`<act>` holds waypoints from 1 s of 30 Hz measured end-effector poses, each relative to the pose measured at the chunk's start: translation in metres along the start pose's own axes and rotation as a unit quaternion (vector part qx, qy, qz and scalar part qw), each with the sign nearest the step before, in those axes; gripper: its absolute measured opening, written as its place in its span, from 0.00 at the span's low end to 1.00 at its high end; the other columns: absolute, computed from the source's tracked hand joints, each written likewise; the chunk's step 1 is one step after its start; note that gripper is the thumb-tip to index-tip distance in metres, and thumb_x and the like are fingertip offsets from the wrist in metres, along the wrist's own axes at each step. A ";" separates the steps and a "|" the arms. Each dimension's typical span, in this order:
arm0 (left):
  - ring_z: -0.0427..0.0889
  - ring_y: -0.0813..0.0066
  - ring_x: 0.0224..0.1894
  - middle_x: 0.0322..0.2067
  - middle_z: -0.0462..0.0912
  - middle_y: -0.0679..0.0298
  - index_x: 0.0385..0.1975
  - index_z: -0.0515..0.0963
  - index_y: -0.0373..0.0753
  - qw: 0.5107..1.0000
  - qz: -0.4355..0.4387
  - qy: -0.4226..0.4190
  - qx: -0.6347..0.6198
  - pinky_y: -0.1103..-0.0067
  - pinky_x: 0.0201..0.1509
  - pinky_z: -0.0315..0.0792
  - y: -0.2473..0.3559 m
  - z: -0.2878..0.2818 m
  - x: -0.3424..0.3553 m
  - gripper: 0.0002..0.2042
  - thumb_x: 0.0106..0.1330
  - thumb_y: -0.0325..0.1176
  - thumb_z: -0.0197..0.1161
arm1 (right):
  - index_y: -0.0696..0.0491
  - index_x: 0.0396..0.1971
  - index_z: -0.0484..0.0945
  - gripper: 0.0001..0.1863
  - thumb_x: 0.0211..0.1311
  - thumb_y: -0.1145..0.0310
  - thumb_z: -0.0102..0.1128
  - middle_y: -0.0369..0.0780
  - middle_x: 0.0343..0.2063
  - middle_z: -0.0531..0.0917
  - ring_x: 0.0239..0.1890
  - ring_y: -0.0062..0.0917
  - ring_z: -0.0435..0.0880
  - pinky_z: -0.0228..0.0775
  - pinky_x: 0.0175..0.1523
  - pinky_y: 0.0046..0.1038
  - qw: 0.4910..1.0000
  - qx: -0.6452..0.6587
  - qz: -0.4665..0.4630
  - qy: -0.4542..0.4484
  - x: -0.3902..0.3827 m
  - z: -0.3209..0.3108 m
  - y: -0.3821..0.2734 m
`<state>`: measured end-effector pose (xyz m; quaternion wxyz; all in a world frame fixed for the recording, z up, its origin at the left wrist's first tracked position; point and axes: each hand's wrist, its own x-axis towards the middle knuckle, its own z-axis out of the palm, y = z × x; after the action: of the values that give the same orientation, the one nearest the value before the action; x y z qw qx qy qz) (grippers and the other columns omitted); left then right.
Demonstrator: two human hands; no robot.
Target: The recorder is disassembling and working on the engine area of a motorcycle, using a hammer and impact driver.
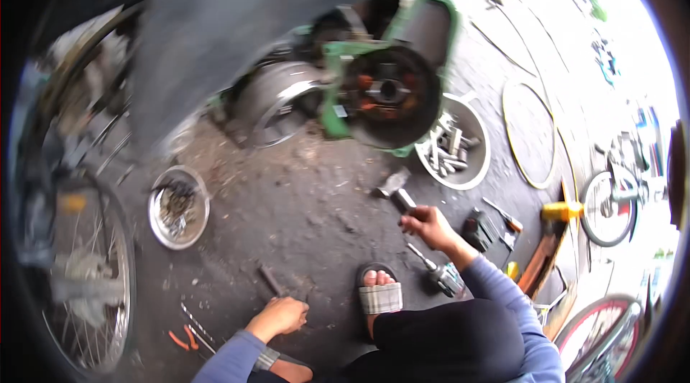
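My right hand (pixel 428 228) is closed round the handle of a hammer (pixel 393 184), whose metal head points away from me. My left hand (pixel 282 315), low on the left, is wrapped round a dark metal bar (pixel 270 280) that looks like a chisel; one end sticks out past the fingers. Ahead stands a green-cased machine (pixel 334 120) with a round dark drum (pixel 388 131) and copper-coloured parts in its centre. A white bowl of metal sockets or similar cylinders (pixel 467 178) sits beside it, beyond the hammer.
A metal bowl of small parts (pixel 204 219) lies left. Right of my foot are a power driver (pixel 447 280), a black battery-like block (pixel 477 230), a screwdriver (pixel 512 224) and a yellow tool (pixel 560 210). Orange-handled pliers (pixel 187 338), a hose (pixel 505 113) and bicycle wheels (pixel 128 282) surround this.
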<state>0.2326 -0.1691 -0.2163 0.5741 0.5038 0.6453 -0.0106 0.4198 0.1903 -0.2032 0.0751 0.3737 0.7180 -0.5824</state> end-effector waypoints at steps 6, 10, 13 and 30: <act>0.80 0.60 0.29 0.25 0.80 0.53 0.29 0.79 0.34 0.968 0.012 0.096 -0.230 0.69 0.36 0.73 0.064 -0.019 0.030 0.16 0.62 0.43 0.65 | 0.59 0.39 0.79 0.14 0.67 0.62 0.59 0.37 0.30 0.84 0.29 0.18 0.83 0.76 0.36 0.22 0.985 0.133 -0.034 0.108 0.038 -0.095 0.015; 0.79 0.68 0.28 0.24 0.80 0.56 0.30 0.79 0.33 0.964 0.019 0.116 -0.240 0.74 0.35 0.72 0.089 -0.017 0.043 0.14 0.62 0.41 0.66 | 0.59 0.37 0.81 0.09 0.62 0.70 0.61 0.39 0.31 0.85 0.30 0.21 0.84 0.77 0.38 0.26 0.967 0.054 -0.053 0.243 0.069 -0.162 0.032; 0.79 0.71 0.28 0.24 0.80 0.57 0.30 0.79 0.33 0.966 0.041 0.111 -0.228 0.76 0.35 0.72 0.096 -0.020 0.052 0.14 0.61 0.41 0.67 | 0.56 0.37 0.83 0.12 0.51 0.70 0.67 0.42 0.36 0.85 0.39 0.32 0.85 0.75 0.48 0.31 0.958 -0.247 -0.037 0.139 0.083 -0.173 0.045; 0.82 0.62 0.46 0.39 0.81 0.57 0.42 0.77 0.33 0.872 0.191 0.279 -0.353 0.72 0.49 0.73 0.215 -0.198 -0.032 0.11 0.68 0.35 0.59 | 0.62 0.32 0.78 0.07 0.51 0.81 0.64 0.41 0.24 0.83 0.28 0.24 0.84 0.78 0.36 0.26 0.985 0.113 -0.091 0.091 -0.045 -0.175 -0.164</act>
<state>0.2246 0.0336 -0.0036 0.5005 0.3630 0.6304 0.4693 0.4068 0.3194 0.0042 -0.0870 0.3645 0.6821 -0.6280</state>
